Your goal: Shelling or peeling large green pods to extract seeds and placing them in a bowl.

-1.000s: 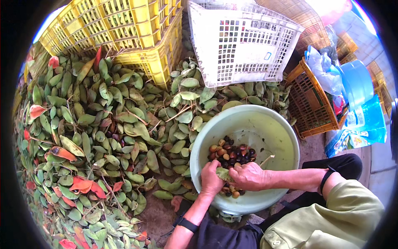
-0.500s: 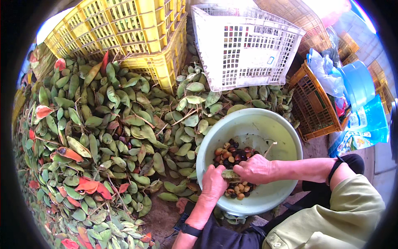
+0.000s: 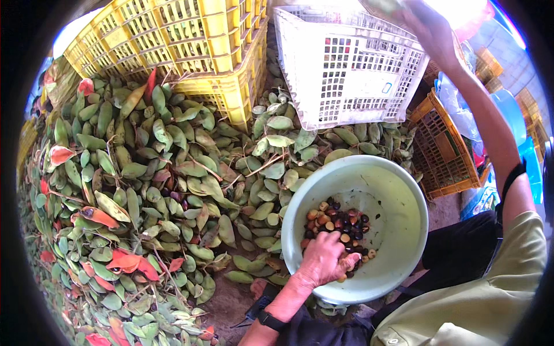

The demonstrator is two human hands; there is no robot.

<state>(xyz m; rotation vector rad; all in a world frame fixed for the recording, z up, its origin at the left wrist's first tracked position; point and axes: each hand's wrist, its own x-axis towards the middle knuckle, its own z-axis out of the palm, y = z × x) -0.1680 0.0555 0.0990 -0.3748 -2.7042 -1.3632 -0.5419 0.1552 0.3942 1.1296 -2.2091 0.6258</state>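
A pale green basin [image 3: 398, 173] stands in front of me, with a heap of round seeds [image 3: 346, 222], dark brown to tan, on its bottom. My left hand [image 3: 324, 259] is inside the basin at the near side of the heap. Its thumb stands apart from the curved fingers, and I see nothing held; the fingertips are at the seeds. My right hand [image 3: 424, 26] is raised far up over the far right corner of the white crate [image 3: 360, 81]. Motion blurs it, and a pale greenish blur lies by its fingers, too unclear to name.
A big heap of green pods [image 3: 167, 190], some split and red, covers the floor at left. Stacked yellow crates [image 3: 222, 75] stand behind it. An orange-brown crate [image 3: 444, 144] with plastic bags is at right, beside a blue tub [image 3: 511, 115].
Both hands were together over the basin, holding a green pod between them. My right hand has swung up and away to the far right; the left has dropped onto the seeds.
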